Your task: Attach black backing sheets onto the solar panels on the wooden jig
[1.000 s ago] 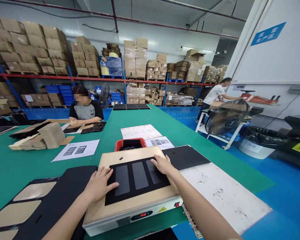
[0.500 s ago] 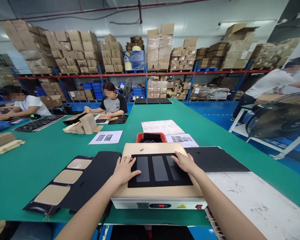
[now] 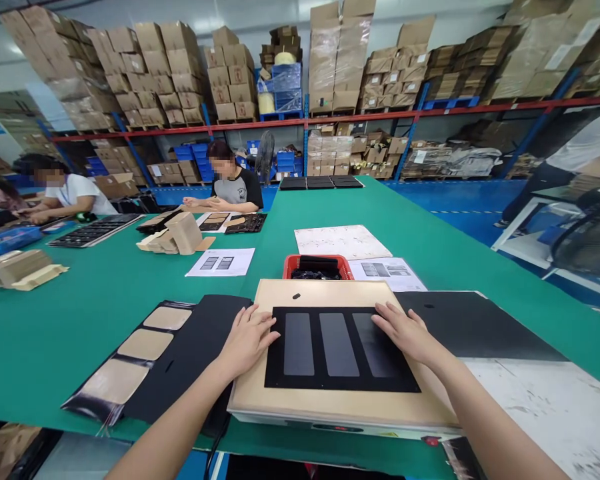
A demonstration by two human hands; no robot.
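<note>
Fingers are spread and open on both hands, with nothing pinched in them. The left hand lies at the left edge of the black panel with three windows. The right hand rests on its top right corner, with some fingers over the last window. Having one hand on each side likely helps keep the panel flat and straight. It sits on the tan top of a low box, maybe because that top is smooth and firm.

The box stands on the green counter, right in front of the person, so both arms can reach in. On the left is a dark piece with three tan patches, next to a plain black sheet. Just behind the box is a red basket, maybe kept there to be easy to reach.

Half a second ago, the left thumb was on the first window. Now it has slid back to the black border. The box looks closer, and less of its front shows.
</note>
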